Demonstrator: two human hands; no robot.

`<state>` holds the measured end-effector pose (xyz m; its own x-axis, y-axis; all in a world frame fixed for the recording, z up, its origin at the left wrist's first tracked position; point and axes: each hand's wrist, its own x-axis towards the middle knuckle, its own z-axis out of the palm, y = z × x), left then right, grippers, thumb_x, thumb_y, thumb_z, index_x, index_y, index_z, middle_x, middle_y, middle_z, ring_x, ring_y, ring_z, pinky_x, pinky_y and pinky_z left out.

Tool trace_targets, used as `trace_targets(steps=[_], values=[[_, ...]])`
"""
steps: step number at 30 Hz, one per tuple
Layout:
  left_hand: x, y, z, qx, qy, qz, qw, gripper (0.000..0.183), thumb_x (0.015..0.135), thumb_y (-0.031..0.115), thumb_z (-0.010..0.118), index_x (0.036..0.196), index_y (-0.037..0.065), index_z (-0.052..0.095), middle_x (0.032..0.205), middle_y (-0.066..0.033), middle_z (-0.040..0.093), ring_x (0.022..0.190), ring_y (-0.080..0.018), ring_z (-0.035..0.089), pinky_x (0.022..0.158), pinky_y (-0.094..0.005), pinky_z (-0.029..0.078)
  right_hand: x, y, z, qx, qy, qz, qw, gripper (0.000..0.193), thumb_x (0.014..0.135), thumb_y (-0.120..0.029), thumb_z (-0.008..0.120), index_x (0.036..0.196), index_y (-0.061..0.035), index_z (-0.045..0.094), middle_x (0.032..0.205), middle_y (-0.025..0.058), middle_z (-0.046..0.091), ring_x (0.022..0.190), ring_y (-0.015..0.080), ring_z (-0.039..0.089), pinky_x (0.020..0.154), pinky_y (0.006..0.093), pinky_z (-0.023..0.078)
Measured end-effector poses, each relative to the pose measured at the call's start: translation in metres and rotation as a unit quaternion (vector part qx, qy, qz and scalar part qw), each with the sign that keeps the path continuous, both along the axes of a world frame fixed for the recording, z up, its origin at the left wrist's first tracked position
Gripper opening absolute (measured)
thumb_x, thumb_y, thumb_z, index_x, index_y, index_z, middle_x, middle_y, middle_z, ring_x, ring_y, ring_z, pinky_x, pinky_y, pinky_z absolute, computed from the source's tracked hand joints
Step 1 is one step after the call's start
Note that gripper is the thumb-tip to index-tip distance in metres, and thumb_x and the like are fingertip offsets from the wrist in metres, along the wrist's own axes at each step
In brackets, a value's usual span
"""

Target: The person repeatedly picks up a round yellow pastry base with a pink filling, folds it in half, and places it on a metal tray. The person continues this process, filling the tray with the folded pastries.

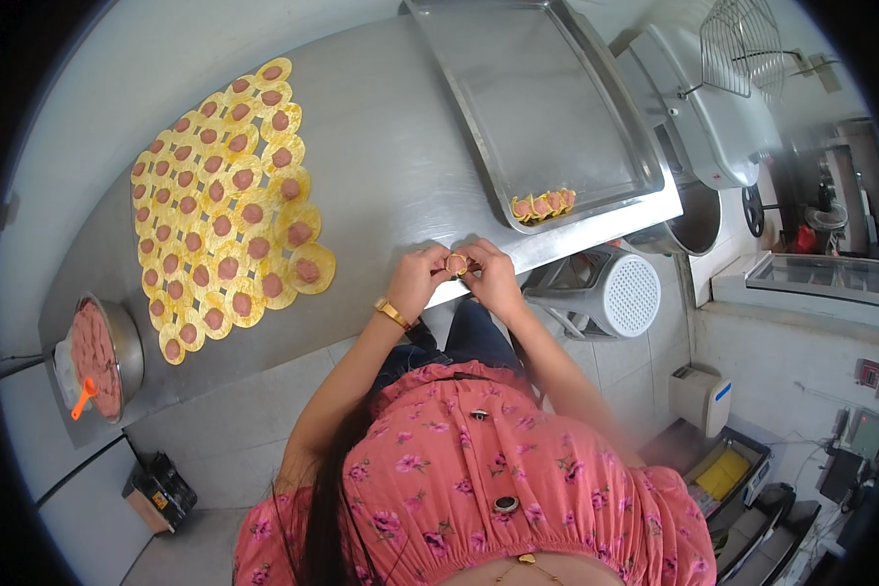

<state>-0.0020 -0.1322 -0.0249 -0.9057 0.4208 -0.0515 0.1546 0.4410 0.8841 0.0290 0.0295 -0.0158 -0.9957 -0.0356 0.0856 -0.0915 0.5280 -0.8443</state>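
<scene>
Steel covers the worktop: one long table (381, 127), with a person in a pink floral top standing at its near edge. From where I stand, both hands are together. Left hand (417, 278) and right hand (495, 281) have their fingertips closed on one small dumpling (456, 263), yellow at the rim, pink in the middle, held at the near edge, left of the tray (556, 107). A gold-coloured watch (392, 314) sits on the left wrist.

On the left of the table lie yellow wrappers (242, 180) in close rows, many edges touching or overlapping, each visible one bearing a dab of pink filling. Near left, a metal bowl (131, 356) contains more of that filling; an orange spoon (83, 396) rests at its near side. The tray occupies the right of the table. A short row of shaped pieces (545, 203) stands side by side inside its near end. A grey stool (631, 296) is just beside the table, near right.
</scene>
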Motion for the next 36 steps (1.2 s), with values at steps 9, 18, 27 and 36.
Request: trace_targets(steps=[9, 18, 27, 36], values=[[0.003, -0.001, 0.002, 0.004, 0.036, -0.002, 0.999, 0.024, 0.073, 0.000, 0.071, 0.096, 0.000, 0.061, 0.090, -0.0137, 0.063, 0.080, -0.0225, 0.066, 0.069, -0.0326, 0.057, 0.000, 0.000, -0.001, 0.005, -0.034, 0.002, 0.999, 0.036, 0.067, 0.004, 0.072, 0.101, -0.0026, 0.064, 0.088, 0.0119, 0.059, 0.074, 0.0284, 0.064, 0.062, 0.0347, 0.052], [0.009, 0.000, -0.009, 0.057, -0.020, 0.068, 0.996, 0.026, 0.073, -0.002, 0.071, 0.096, -0.001, 0.059, 0.087, -0.0120, 0.061, 0.080, -0.0212, 0.065, 0.073, -0.0309, 0.055, -0.009, 0.004, 0.007, 0.075, -0.023, 0.096, 0.992, 0.043, 0.068, -0.001, 0.071, 0.109, -0.0065, 0.059, 0.099, 0.0165, 0.056, 0.086, 0.0362, 0.060, 0.073, 0.0408, 0.051], [0.014, 0.011, 0.032, 0.111, -0.147, 0.105, 0.977, 0.028, 0.081, -0.006, 0.061, 0.108, 0.000, 0.054, 0.097, -0.0092, 0.062, 0.090, -0.0166, 0.065, 0.078, -0.0273, 0.053, -0.033, 0.054, 0.037, 0.047, 0.025, 0.136, 0.989, 0.030, 0.069, -0.003, 0.068, 0.099, -0.0057, 0.061, 0.092, 0.0153, 0.056, 0.088, 0.0372, 0.058, 0.077, 0.0440, 0.048], [0.023, 0.031, 0.042, 0.056, -0.138, 0.189, 0.971, 0.022, 0.081, -0.002, 0.064, 0.102, -0.002, 0.058, 0.096, -0.0074, 0.064, 0.090, -0.0154, 0.066, 0.079, -0.0263, 0.052, -0.101, 0.235, 0.043, 0.248, -0.103, -0.005, 0.963, 0.034, 0.063, -0.007, 0.073, 0.097, -0.0045, 0.067, 0.084, 0.0123, 0.065, 0.076, 0.0273, 0.066, 0.071, 0.0350, 0.053]])
